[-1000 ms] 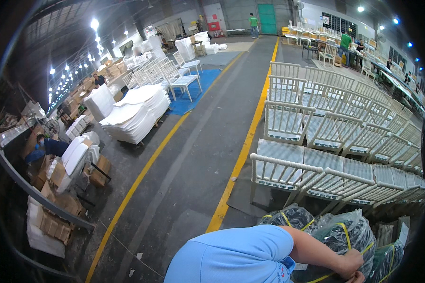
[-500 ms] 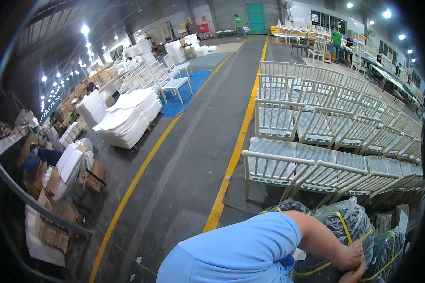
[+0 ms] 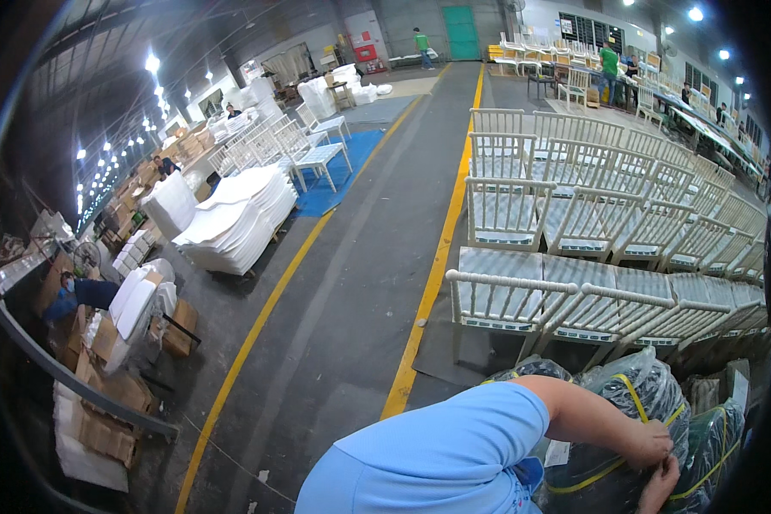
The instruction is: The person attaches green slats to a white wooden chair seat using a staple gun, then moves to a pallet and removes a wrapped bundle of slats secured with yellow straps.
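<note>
At the lower right, a dark bundle [image 3: 604, 437] in clear plastic wrap is bound with a yellow strap [image 3: 632, 396]. My left arm reaches across it, and my left hand [image 3: 651, 443] is closed on the strap where its lengths meet. Just below, my right hand [image 3: 662, 481] has its fingers bent together, close against the left hand. What those right fingers hold is too small to make out. A second wrapped bundle [image 3: 711, 454] with yellow strapping stands to the right, and another bundle [image 3: 531, 368] shows partly behind my left arm.
Rows of white chairs [image 3: 565, 295] stand beyond the bundles. A grey aisle with yellow lines [image 3: 424, 317] runs away to the left. White foam sheets [image 3: 240, 218] are stacked across it. A metal rail [image 3: 86, 390] and cardboard lie far left; several people work farther off.
The view has shifted slightly, moving the bundles a little to the right in the picture. Both hands stay at the strap, the fingers slightly rearranged. A distant person in green has moved left.
</note>
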Available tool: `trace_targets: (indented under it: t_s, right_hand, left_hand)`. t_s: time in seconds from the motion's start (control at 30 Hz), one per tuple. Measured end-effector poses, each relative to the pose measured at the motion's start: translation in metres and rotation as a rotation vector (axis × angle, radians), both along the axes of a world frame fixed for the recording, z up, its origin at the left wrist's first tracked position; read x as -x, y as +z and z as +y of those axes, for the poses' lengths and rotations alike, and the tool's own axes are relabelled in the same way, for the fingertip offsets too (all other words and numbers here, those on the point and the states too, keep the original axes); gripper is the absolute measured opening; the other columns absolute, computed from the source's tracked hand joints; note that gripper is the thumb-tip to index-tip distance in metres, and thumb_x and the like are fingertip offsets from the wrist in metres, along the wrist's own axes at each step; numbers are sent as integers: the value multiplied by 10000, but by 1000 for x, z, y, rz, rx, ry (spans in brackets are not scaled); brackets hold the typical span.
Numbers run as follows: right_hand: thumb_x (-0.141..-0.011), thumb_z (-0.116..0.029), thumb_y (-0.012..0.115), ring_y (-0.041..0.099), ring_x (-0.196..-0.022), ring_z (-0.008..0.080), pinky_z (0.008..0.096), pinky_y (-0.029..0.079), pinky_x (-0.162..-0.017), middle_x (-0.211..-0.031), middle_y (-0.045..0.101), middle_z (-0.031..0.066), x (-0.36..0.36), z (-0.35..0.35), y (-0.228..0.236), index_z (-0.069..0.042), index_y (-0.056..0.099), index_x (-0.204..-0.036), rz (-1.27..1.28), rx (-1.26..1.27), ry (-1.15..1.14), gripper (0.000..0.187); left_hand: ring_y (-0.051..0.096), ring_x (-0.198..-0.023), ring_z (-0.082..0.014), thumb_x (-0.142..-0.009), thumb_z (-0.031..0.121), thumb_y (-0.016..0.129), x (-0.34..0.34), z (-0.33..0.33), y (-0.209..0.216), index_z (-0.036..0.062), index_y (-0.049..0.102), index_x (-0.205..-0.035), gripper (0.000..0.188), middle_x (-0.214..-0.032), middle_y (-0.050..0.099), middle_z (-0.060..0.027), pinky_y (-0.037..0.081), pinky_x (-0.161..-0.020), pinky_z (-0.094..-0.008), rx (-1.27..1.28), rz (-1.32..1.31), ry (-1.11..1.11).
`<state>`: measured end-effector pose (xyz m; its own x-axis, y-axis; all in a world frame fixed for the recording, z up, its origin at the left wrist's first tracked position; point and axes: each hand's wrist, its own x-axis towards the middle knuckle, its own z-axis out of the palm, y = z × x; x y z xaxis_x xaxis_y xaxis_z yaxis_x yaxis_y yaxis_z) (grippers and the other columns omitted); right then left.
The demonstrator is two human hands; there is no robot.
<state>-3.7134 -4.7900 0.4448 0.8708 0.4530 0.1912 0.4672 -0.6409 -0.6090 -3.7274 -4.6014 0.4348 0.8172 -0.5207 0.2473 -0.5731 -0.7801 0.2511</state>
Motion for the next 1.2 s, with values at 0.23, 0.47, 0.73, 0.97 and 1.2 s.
trace_targets:
  t_s: [0.23,0.47,0.73,0.97,1.2]
  right_hand:
    - [-1038,-263,599,630,-1112,251,394,484,-963,-1164,667,173,-47,-40,-18,90,651,-1178,464,-62,178,383]
    - [-942,-157,656,648,-889,289,427,493,-814,-867,653,182,-31,21,7,44,678,-921,150,-24,110,203]
    - [-897,-83,685,664,-859,198,345,519,-794,-891,715,122,-31,20,14,20,735,-971,385,-174,53,136]
    - [-887,-92,698,645,-791,169,332,513,-736,-837,713,111,-26,19,11,14,735,-933,385,-210,52,121]
    - [-859,-88,716,679,-778,216,358,526,-733,-812,717,138,-27,27,5,7,747,-928,336,-228,-20,121]
  left_hand:
    - [687,-984,-346,-815,189,711,15,-29,11,44,755,-907,177,-1065,702,-193,548,-767,-467,13,-112,-5]
    - [655,-858,-349,-798,61,642,19,5,-5,47,671,-870,78,-899,671,-159,511,-741,-471,299,-217,260]
    - [660,-1011,-363,-871,73,749,32,10,-2,28,751,-1077,211,-1065,704,-162,530,-913,-440,421,-312,322]
    - [669,-1132,-381,-924,37,678,34,9,-4,5,725,-1072,159,-1050,726,-180,531,-967,-461,493,-137,340]
    - [675,-1122,-414,-906,-13,645,27,9,-4,-7,710,-1068,175,-1046,717,-204,545,-929,-480,434,-148,319]
